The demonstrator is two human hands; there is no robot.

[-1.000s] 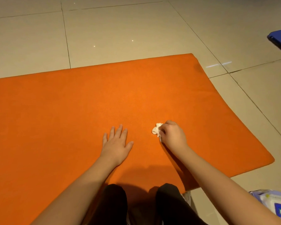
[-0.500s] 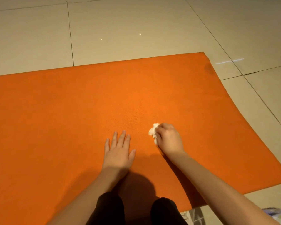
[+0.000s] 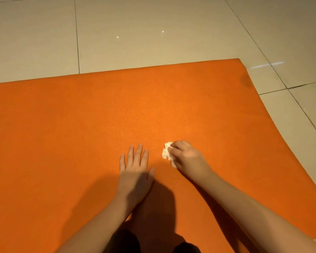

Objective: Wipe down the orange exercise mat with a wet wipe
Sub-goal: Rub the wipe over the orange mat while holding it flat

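The orange exercise mat [image 3: 80, 125] lies flat on the tiled floor and fills most of the view. My right hand [image 3: 187, 157] grips a crumpled white wet wipe [image 3: 167, 152] and holds it down on the mat near its middle. The wipe sticks out at the left side of the curled fingers. My left hand [image 3: 135, 167] rests flat on the mat just left of the wipe, fingers straight and slightly spread.
Beige floor tiles [image 3: 153, 33] surround the mat on the far side and the right. A darker smudge [image 3: 245, 81] marks the mat's far right corner. My knees in dark trousers [image 3: 126, 241] are at the bottom edge, with a shadow on the mat before them.
The view has tilted down and shifted right, so the wipes pack and blue object at the right left the frame. My right hand with the wipe slid slightly towards the left hand.
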